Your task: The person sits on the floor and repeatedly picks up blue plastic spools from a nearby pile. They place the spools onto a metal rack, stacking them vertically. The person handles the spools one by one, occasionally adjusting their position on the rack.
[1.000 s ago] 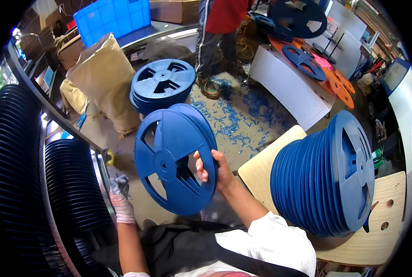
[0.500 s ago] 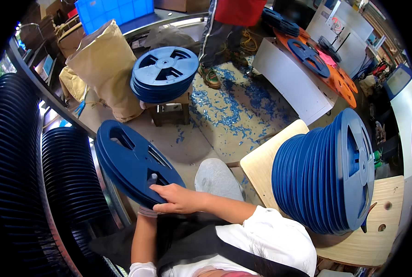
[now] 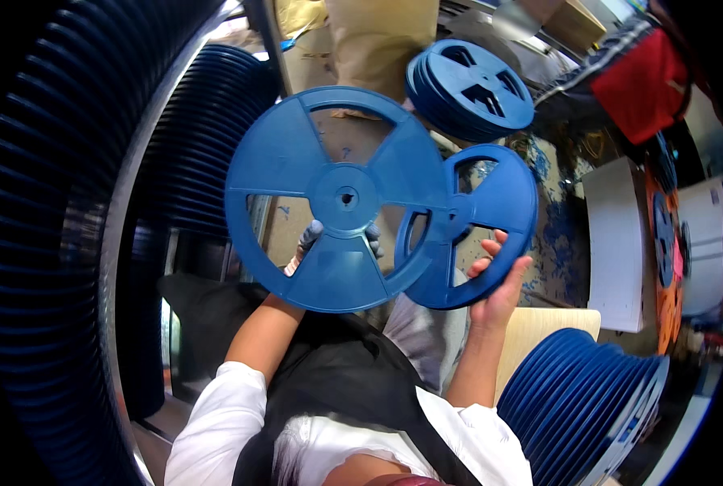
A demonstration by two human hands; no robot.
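Note:
A blue plastic reel [image 3: 274, 158], its face pierced by wide wedge-shaped openings round a small centre hole, is held up flat toward me. My left hand [image 3: 303, 245], in a grey-tipped glove, grips it from behind and below; fingertips show through two openings, the palm is hidden. Partly behind its right edge is a second blue reel [image 3: 506, 194], tilted. My bare right hand [image 3: 503, 293] holds that one by its lower right rim, thumb outside and fingers through an opening. The two reels overlap; whether they touch I cannot tell.
Long rows of dark blue reels [image 3: 54, 194] stand on racks at the left. A stack of reels [image 3: 479, 81] lies beyond my hands. More reels [image 3: 576, 405] stand on a wooden seat [image 3: 560, 320] at the right. A person in red [image 3: 641, 85] stands at the far right.
The reels held together at the left are now apart, one in each hand, raised in front of me. My right hand has moved to the right. The view has turned left.

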